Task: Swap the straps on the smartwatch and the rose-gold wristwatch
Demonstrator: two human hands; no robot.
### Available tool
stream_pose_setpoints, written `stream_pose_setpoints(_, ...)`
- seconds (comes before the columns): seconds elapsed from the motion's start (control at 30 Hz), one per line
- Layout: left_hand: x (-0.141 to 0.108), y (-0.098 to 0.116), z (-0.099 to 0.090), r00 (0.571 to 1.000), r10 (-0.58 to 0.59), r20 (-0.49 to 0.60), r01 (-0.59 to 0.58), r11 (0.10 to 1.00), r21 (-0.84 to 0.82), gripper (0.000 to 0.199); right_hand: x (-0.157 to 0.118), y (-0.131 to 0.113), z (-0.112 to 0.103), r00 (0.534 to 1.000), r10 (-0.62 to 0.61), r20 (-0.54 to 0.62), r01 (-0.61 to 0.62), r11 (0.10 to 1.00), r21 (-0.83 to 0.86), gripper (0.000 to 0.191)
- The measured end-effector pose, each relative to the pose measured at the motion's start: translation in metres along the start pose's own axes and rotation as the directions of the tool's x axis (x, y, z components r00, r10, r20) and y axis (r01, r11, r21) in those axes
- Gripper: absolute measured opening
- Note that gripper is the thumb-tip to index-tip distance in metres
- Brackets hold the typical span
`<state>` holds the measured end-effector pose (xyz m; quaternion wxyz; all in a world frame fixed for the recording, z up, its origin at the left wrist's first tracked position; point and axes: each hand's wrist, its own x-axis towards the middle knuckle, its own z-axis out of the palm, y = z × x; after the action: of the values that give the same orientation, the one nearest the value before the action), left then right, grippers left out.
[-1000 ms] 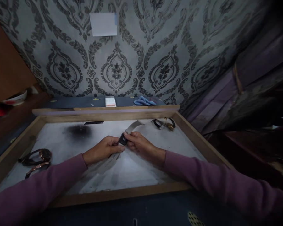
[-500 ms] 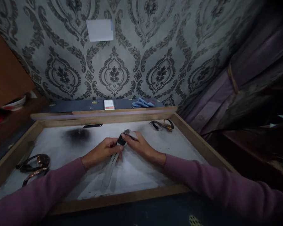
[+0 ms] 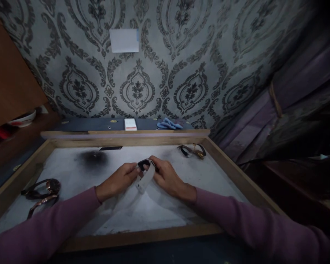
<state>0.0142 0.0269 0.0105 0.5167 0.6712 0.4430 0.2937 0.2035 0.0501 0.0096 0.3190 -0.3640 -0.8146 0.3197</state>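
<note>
A smartwatch (image 3: 147,178) with a dark face and a pale strap is held up between my hands, over the white floor of a shallow wooden tray (image 3: 143,234). My left hand (image 3: 120,179) pinches the left side of its dark case. On the other side, the fingers of my right hand (image 3: 167,176) close round the case and the top of the strap. One strap half hangs down toward me, curled at its end. The other strap half is mostly hidden by my fingers.
Two watches (image 3: 45,189) lie at the tray's left, near my left sleeve. More watches (image 3: 193,150) rest in the far right corner. A black flat strip (image 3: 110,148) lies by the back rim. Behind it are a small white box (image 3: 130,124) and a blue cloth (image 3: 169,123).
The smartwatch has been turned in my hands: its strap now hangs on the right side, not down to the left. My right hand has shifted its grip. The view has moved slightly.
</note>
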Motion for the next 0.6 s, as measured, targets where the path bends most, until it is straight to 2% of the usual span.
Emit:
stream_pose_setpoints(0.1,-0.002,0.001,-0.002,0.995,0.078,-0.059,-0.071,0.99,0.12,0.039,-0.003,-0.001,0.001,0.999,-0.036,0.01,0.036,0.995,-0.098,0.015)
stream_pose_setpoints(0.23,-0.005,-0.001,0.002,0.983,0.134,-0.123,-0.103,0.967,0.232,0.032,-0.008,-0.001,0.005,0.995,-0.1,-0.019,0.09,0.954,-0.286,0.011)
stream_pose_setpoints(0.33,-0.006,0.0,0.005,0.979,0.156,-0.134,-0.117,0.958,0.26,0.032,-0.011,-0.004,0.005,0.992,-0.12,-0.028,0.106,0.949,-0.297,0.016)
stream_pose_setpoints(0.43,-0.008,0.007,0.002,0.98,0.173,-0.097,-0.144,0.956,0.257,0.036,-0.007,-0.01,0.0,0.996,-0.078,-0.051,0.073,0.993,-0.089,0.011)
stream_pose_setpoints(0.5,-0.01,0.014,-0.002,0.982,0.182,-0.049,-0.165,0.956,0.243,0.04,-0.002,-0.014,-0.004,0.999,-0.02,-0.025,0.024,0.985,0.168,0.022)
stream_pose_setpoints(0.6,-0.015,0.024,-0.008,0.984,0.175,0.03,-0.178,0.966,0.19,0.043,0.004,-0.016,-0.009,0.989,0.113,0.094,-0.145,0.847,0.512,0.038)
